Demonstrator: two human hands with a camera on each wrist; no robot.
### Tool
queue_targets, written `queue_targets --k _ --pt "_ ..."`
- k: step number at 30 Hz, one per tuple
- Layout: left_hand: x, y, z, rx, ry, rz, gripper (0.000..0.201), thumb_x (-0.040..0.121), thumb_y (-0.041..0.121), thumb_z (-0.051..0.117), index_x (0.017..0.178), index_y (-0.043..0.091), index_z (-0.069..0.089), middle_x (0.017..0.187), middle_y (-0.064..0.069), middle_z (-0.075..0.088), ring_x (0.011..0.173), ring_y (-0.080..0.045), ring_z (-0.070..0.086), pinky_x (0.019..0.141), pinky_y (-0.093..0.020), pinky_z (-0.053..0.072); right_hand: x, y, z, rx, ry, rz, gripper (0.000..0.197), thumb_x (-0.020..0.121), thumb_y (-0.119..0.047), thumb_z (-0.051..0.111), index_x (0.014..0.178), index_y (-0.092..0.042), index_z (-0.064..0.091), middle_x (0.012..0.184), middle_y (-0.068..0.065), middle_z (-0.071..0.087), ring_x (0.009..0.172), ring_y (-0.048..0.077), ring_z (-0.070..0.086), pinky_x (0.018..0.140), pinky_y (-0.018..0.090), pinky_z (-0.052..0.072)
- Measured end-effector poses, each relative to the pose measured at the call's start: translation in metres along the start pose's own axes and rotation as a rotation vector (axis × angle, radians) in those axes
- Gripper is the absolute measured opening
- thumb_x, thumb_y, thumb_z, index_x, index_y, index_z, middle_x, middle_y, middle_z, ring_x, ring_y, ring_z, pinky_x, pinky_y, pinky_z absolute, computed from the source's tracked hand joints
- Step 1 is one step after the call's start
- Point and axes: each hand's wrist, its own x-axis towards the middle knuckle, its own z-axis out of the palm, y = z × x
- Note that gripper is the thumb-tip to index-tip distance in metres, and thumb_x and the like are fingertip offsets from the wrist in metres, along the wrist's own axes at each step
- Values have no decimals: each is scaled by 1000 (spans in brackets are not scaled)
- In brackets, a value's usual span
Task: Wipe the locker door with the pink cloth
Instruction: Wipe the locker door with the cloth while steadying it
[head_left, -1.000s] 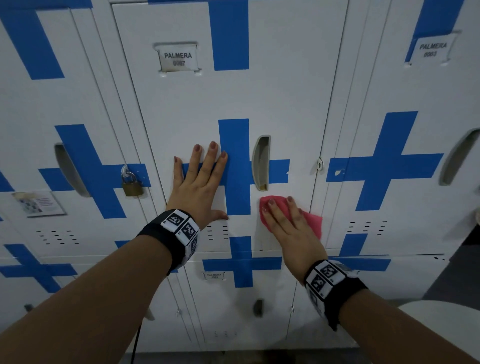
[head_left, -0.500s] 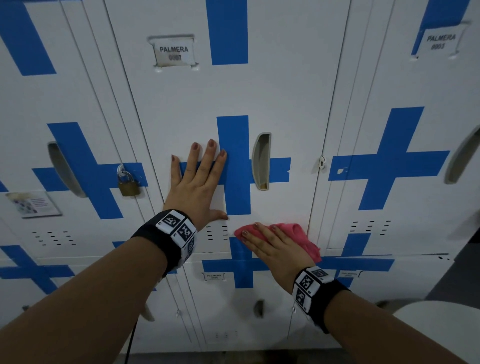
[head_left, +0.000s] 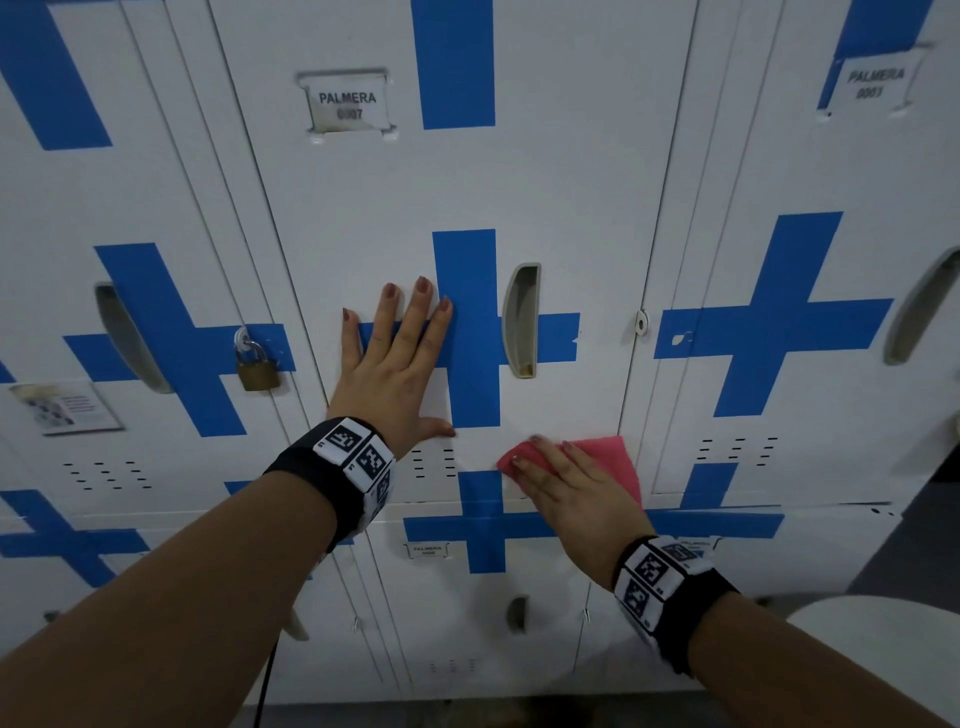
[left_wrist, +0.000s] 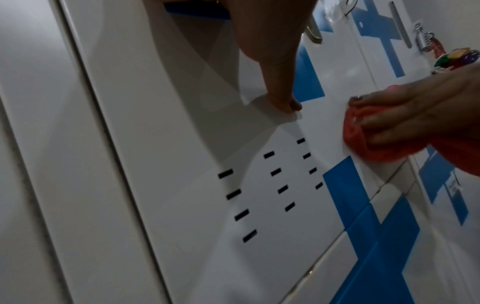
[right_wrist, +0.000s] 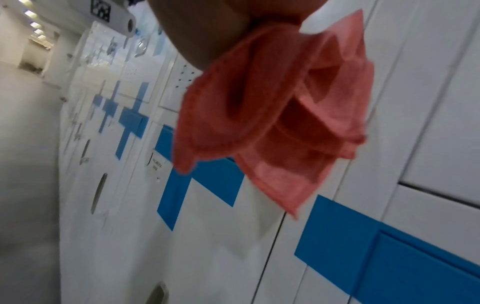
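Straight ahead stands a bank of white lockers marked with blue crosses, and the locker door (head_left: 519, 197) in the middle carries a label plate (head_left: 348, 104) reading PALMERA near its top and a recessed grey handle (head_left: 521, 319) just right of the cross's upright bar. All the lockers in view are closed, so what they hold cannot be told. Flat against this door lies the left hand (head_left: 400, 364), fingers straight and spread wide, the fingertips reaching up onto the blue cross and the thumb stretched out to the right just above a group of small vent slots (head_left: 434, 462); the left wrist view shows that thumb tip touching the white panel. Low on the same door, right of the slots and near the door's bottom edge, the right hand (head_left: 566, 488) presses the pink cloth (head_left: 608, 457) against the metal with its fingers laid over the fabric, fairly straight and pointing up and left. Part of the cloth shows beyond the fingers on the right side, and in the right wrist view its loose folds (right_wrist: 280, 115) hang out from under the palm, close to the locker face. Both wrists wear black bands with white coded tags. On the locker to the left a brass padlock (head_left: 256, 364) hangs from its hasp, and farther left a small paper notice (head_left: 65, 408) is stuck to the door. At the lower right corner a pale rounded object (head_left: 878, 639) stands near the floor, its kind unclear.
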Motion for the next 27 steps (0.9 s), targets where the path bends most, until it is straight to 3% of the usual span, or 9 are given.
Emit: queue_targets --k 2,6,8,10,13,15,17,20,27 --pt "0 0 -1 -3 0 -1 143 52 71 71 140 24 -31 144 2 -44 134 -24 -36 105 -50 -25 -9 4 1 94 134 156 86 55 -5 80 134 -8 47 141 9 47 135 33 35 104 50 26" --pt "-1 1 -2 -8 -11 -6 143 53 71 71 139 24 -33 143 3 -44 133 -24 -37 106 -50 -25 -18 11 -16 234 333 393 114 42 -6 90 140 -7 29 146 9 30 140 32 21 106 56 25" --pt "-1 1 -2 -6 -14 -10 143 53 71 71 139 24 -33 144 2 -44 134 -24 -37 105 -50 -26 -15 16 -29 305 401 465 125 43 -7 91 143 -8 16 150 7 21 144 28 5 116 48 12" --pt "-1 1 -3 -5 -15 -12 143 52 71 71 140 24 -32 144 2 -43 134 -24 -37 105 -49 -27 -2 22 -42 345 438 507 133 43 -9 91 144 -11 5 152 5 12 144 21 -12 118 36 -5" --pt "-1 1 -4 -16 -20 -12 143 52 70 72 139 24 -32 144 2 -43 134 -24 -37 105 -50 -27 22 29 -61 288 402 501 124 53 -8 86 144 -7 3 151 8 6 142 23 -6 117 40 1" --pt "-1 1 -4 -21 -23 -10 143 53 70 72 139 25 -33 144 3 -43 133 -23 -37 105 -50 -26 35 31 -63 318 385 490 100 74 0 67 144 -11 -4 153 5 -7 141 21 -13 114 40 -1" --pt "-1 0 -3 -23 -24 -7 143 53 70 72 138 25 -34 143 3 -44 133 -23 -38 105 -51 -25 40 32 -56 345 382 482 92 81 4 52 144 -17 -11 152 0 -16 138 17 -22 112 38 -9" --pt "-1 1 -3 -23 -26 -4 142 54 70 71 137 25 -35 142 3 -46 132 -23 -40 105 -52 -23 40 34 -43 304 388 462 96 79 3 54 145 -19 -12 152 -1 -15 137 13 -26 108 36 -15" --pt "-1 1 -3 -22 -21 -5 142 53 70 71 138 24 -34 143 2 -45 132 -24 -39 105 -52 -22 32 39 -28 178 424 349 104 64 8 65 148 -14 8 155 4 7 142 27 1 109 49 6"
